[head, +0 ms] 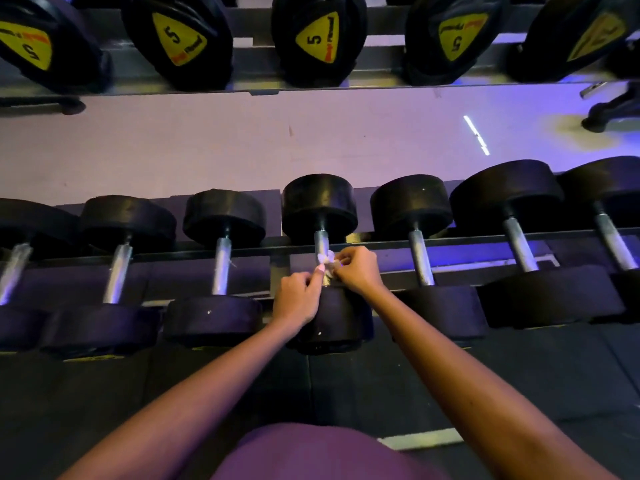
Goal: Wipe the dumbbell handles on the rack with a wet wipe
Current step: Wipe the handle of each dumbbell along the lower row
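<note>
We see the left hand (298, 299) and right hand (358, 270), fingers curled, each pinching one side of a small crumpled white wet wipe (327, 261) against the steel handle (322, 241) of the middle dumbbell (318, 202) on the lower rack (467, 239).

Both hands meet over the handle (321, 241) of the centre dumbbell (319, 206) in the near row of the rack (166, 255). The left hand (298, 299) and the right hand (360, 271) each pinch a small white wet wipe (327, 263) between the fingers, and the wipe is bunched against the silver handle's near half. The left wrist lies over the dumbbell's near head. Black round dumbbells with silver handles sit side by side to the left and right. On the far row, dumbbells with yellow labels marked 5 (317, 36) hang over a pale floor (242, 143). Dark rubber matting (346, 393) lies nearest.
</note>
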